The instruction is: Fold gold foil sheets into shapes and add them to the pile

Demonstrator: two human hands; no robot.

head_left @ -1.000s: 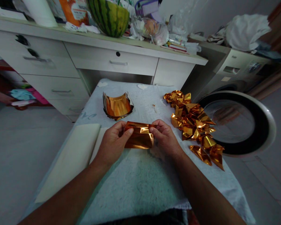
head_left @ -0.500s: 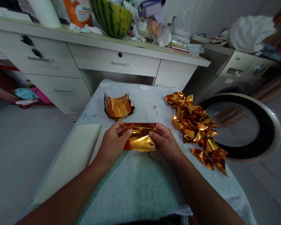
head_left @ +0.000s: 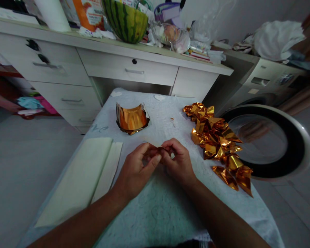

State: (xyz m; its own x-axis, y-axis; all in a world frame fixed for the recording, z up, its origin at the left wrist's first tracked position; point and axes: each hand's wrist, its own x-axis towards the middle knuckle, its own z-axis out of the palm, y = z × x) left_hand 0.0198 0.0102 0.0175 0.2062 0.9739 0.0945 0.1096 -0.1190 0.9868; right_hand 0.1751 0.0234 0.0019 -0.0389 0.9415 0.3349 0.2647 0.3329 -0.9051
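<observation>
My left hand (head_left: 142,167) and my right hand (head_left: 177,159) meet over the middle of the cloth-covered table (head_left: 155,213). Between their fingertips they pinch a piece of gold foil (head_left: 162,148), mostly hidden by the fingers. Beyond my left hand stands a curved stack of gold foil sheets (head_left: 132,119). A pile of folded gold foil pieces (head_left: 214,134) lies to the right of my right hand. Pale folded paper (head_left: 77,175) rests left of my left hand.
A white drawer cabinet (head_left: 150,70) spans the far side, with a cut watermelon (head_left: 125,22) and clutter on top. At the right, a washing machine has its round door (head_left: 297,141) open beside the table. A small scrap (head_left: 172,120) lies on the cloth.
The foil sheet, flat and wide between my hands before, is now almost entirely covered by my fingers. Both hands have come together, fingertips touching.
</observation>
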